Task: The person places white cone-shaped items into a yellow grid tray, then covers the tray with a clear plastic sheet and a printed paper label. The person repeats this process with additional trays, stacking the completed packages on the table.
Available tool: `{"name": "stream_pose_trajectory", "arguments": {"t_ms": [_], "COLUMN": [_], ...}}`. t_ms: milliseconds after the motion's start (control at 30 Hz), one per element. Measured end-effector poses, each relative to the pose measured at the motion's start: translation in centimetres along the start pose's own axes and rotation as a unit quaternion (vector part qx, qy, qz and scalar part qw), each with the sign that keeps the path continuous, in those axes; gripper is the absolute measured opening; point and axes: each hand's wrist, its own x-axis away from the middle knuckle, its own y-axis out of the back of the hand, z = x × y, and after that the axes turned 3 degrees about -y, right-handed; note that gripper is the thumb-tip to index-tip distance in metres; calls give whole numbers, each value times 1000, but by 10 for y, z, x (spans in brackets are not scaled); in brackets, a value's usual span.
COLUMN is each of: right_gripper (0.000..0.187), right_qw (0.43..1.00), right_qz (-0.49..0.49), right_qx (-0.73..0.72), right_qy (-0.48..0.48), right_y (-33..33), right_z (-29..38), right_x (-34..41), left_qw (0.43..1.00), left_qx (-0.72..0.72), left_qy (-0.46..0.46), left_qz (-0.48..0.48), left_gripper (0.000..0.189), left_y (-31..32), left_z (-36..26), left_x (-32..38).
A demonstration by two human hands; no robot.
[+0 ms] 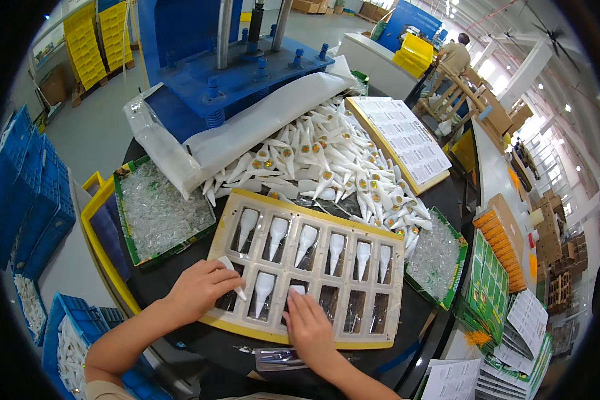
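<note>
My left hand (200,287) grips a white tapered plastic bottle (240,293), tilted over the lower-left pocket of a cream moulding tray with a yellow base (392,300). At the third pocket of the lower row, my right hand (310,322) has its fingers on another white tapered bottle (297,289); most of that bottle is hidden beneath them. Between my hands, a bottle (264,292) lies in the second lower pocket, narrow tip toward me. Every upper-row pocket holds a similar bottle (307,240). Clear plastic blisters line the pockets; the lower row's right-hand ones hold no bottle.
Beyond the tray spreads a heap of white bottles (320,150), many with shiny stickers. Boxes of small clear pieces (165,215) (432,262) flank it. A blue press (245,70) stands behind. Printed cards (402,135) lie on a second tray. A packaged blister (278,359) sits near me.
</note>
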Motion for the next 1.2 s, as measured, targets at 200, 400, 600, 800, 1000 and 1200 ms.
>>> {"name": "stream_pose_trajectory", "arguments": {"t_ms": [200,400,600,800,1000,1200], "right_gripper": [21,19,34,48,30,29], "right_qw": [996,997,988,977,967,961], "right_qz": [-3,-67,21,109,46,104], "right_qx": [-58,34,139,155,82,45], "right_qy": [-74,-20,65,95,236,252], "right_y": [10,-17,-38,-13,58,79], "right_z": [-25,-153,-173,-173,-117,-104], "right_x": [-42,-175,-207,-206,-94,-8], "left_qw": [996,994,995,992,991,983], "left_qx": [-18,-28,-40,-55,-3,-43], "left_qy": [-89,-54,44,82,122,107], "left_qz": [-8,95,82,79,-53,-146], "left_gripper": [36,60,67,72,52,43], "left_y": [-2,-5,-18,-29,-13,-20], "left_z": [7,-1,-39,-61,-49,8], "left_x": [23,36,44,37,27,-104]}}
